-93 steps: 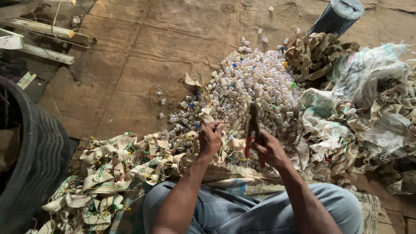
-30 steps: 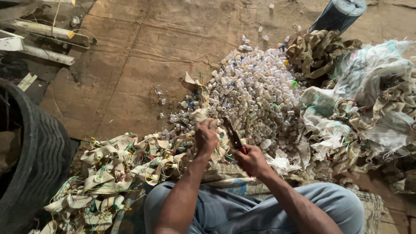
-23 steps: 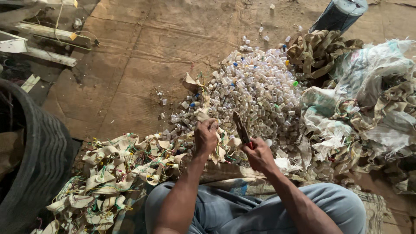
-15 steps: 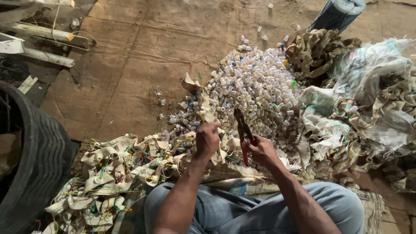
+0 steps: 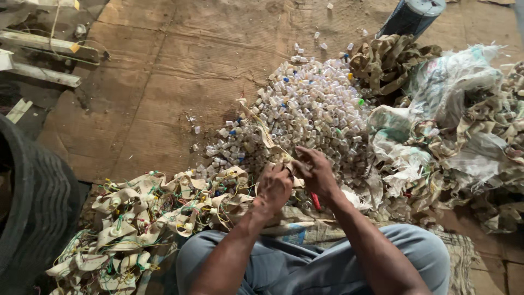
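Observation:
My left hand [image 5: 274, 188] pinches a tan strip [image 5: 261, 130] that runs up and left over the heap of small white plastic caps [image 5: 305, 112]. My right hand [image 5: 317, 173] is closed around red-handled cutters [image 5: 315, 201]; only a bit of red handle shows below the palm, and the jaws are hidden where the two hands meet. Both hands hover at the near edge of the cap heap, above my knees in grey-blue trousers [image 5: 305, 267].
A pile of tan strips with coloured wires [image 5: 142, 213] lies at my left knee. Crumpled sacking and more strips [image 5: 447, 125] fill the right. A dark ribbed tub [image 5: 33, 202] stands at left, a blue-grey cylinder [image 5: 409, 16] at top right, on brown cardboard flooring [image 5: 174, 71].
The cutters, earlier raised with jaws pointing up, have dropped under my right hand. My right hand has moved left to meet my left hand on the strip.

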